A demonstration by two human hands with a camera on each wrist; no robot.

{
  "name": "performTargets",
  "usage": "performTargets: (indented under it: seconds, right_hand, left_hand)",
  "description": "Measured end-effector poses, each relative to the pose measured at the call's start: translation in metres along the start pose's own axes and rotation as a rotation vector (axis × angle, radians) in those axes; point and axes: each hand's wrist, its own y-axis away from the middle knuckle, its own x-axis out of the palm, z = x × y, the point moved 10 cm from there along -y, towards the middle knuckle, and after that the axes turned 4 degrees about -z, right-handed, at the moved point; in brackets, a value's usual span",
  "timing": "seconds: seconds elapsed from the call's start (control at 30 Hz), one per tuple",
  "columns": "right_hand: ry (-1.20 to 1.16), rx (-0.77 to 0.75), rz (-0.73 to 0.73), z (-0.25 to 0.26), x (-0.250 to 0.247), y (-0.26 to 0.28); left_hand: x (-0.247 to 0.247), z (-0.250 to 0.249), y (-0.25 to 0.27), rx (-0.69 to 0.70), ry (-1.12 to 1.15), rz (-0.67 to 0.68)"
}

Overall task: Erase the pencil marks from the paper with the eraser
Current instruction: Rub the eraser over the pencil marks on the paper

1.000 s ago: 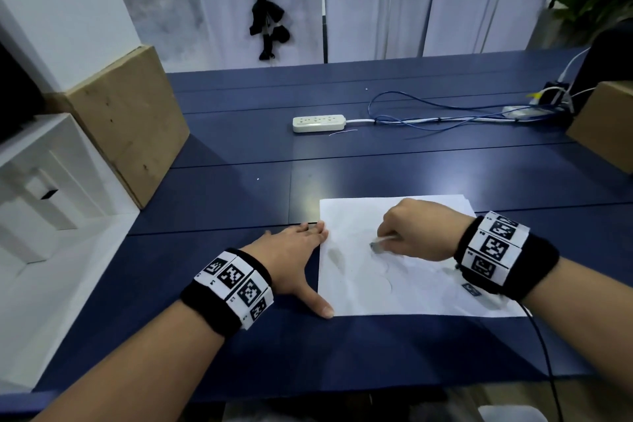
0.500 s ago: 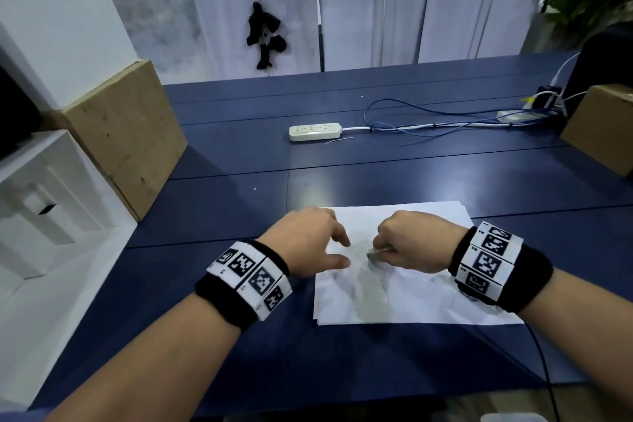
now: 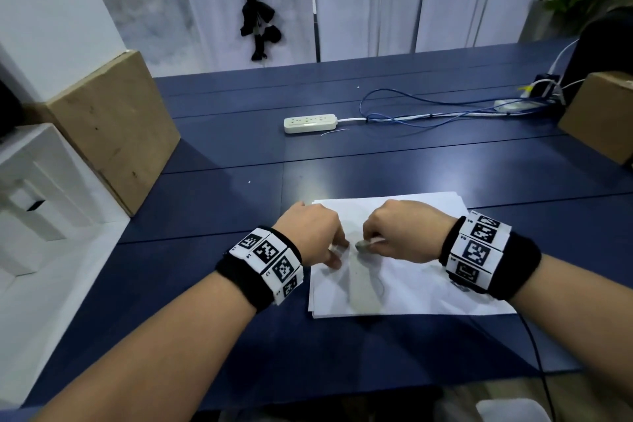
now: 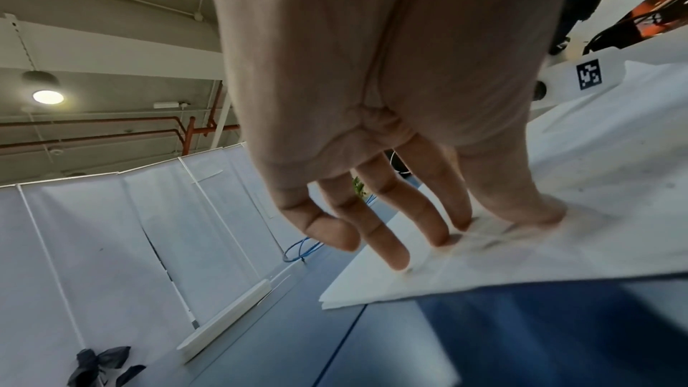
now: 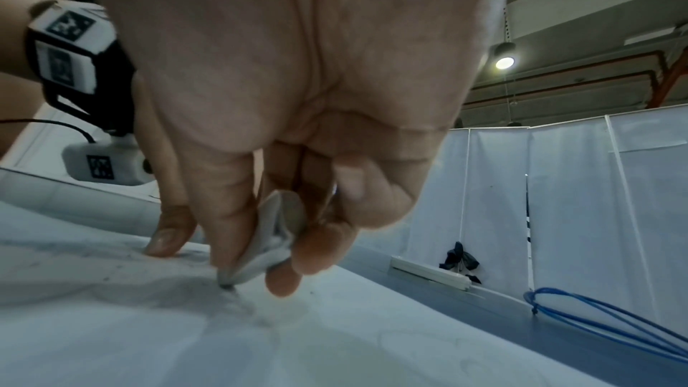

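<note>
White paper (image 3: 428, 288) lies on a blue counter (image 3: 222, 336); left hand (image 3: 310, 236) presses fingertips flat beside right hand (image 3: 404, 233), its grip pinching a grey eraser (image 5: 268, 249); beyond the paper, a power strip (image 3: 310, 123).

Your left hand (image 3: 310, 238) is spread flat with straight fingers, and its fingertips (image 4: 398, 258) press down on the paper (image 3: 428, 291). Your right hand (image 3: 404, 233) is curled, pinching the eraser (image 5: 268, 243) between thumb and fingers with its tip on the sheet. Both forearms reach forward, wrists close together.
</note>
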Motion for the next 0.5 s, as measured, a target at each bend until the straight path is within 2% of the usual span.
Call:
performTargets:
  seconds: [0.1,0.2,0.27,0.33,0.4,0.5]
  right_hand:
    - [0.086,-0.082,0.030,0.014,0.004,0.011]
    - [0.011,-0.173,0.112,0.028,0.009,0.027]
    - [0.026,-0.149,0.123,0.024,0.008,0.025]
    - [0.098,-0.060,0.083,0.006,0.002,0.012]
    - [0.061,0.005,0.044,-0.008,-0.003,0.003]
    - [0.099,-0.075,0.053,0.001,0.002,0.006]
  left_hand:
    - [0.001,0.001,0.002,0.024,-0.012,0.038]
    - [0.004,0.003,0.005,0.057,-0.008,0.101]
    - [0.005,0.007,0.008,0.068,0.024,0.126]
    - [0.006,0.011,0.009,0.077,0.063,0.137]
    - [0.007,0.015,0.013,0.075,0.103,0.143]
    - [0.012,0.021,0.019,0.064,0.159,0.159]
